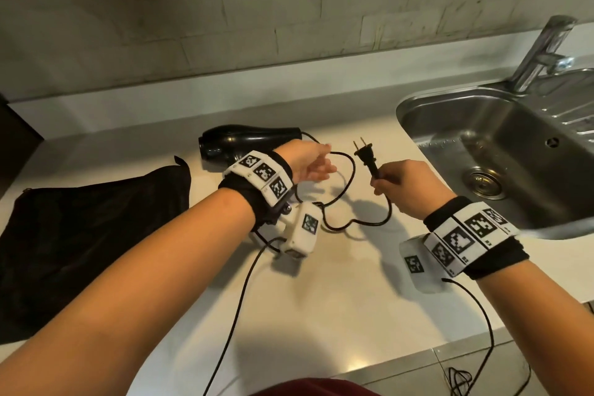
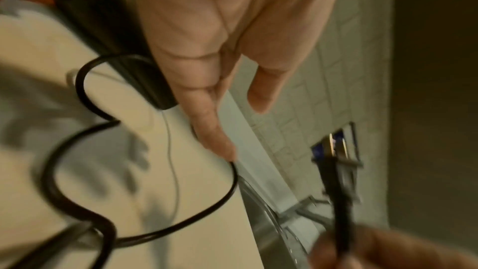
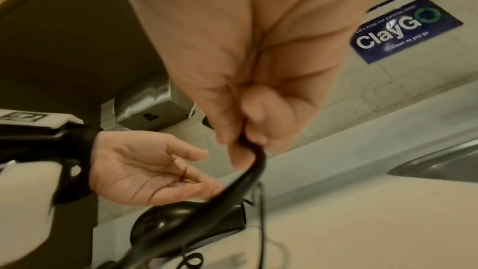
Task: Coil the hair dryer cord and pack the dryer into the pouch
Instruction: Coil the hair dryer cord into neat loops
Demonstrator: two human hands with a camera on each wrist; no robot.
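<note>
Right hand (image 1: pixel 405 185) pinches plug (image 1: pixel 463 156); left hand (image 1: pixel 310 161), at 9 o'clock, empty, fingers relaxed; slack cord (image 1: pixel 350 225) may tangle.

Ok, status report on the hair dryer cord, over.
Right hand pinches plug. Left hand open, empty. Cord loose, uncoiled; hair dryer outside pouch. Nothing blocking.

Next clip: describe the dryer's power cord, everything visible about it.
The thin black rubbery power cord runs from the rear of the black plastic hair dryer, lying in loose, uncoiled loops on the white countertop. It ends in a black two-prong plug, raised with prongs up. The right hand pinches it just below the plug; the open left hand reaches over a loop.
</note>
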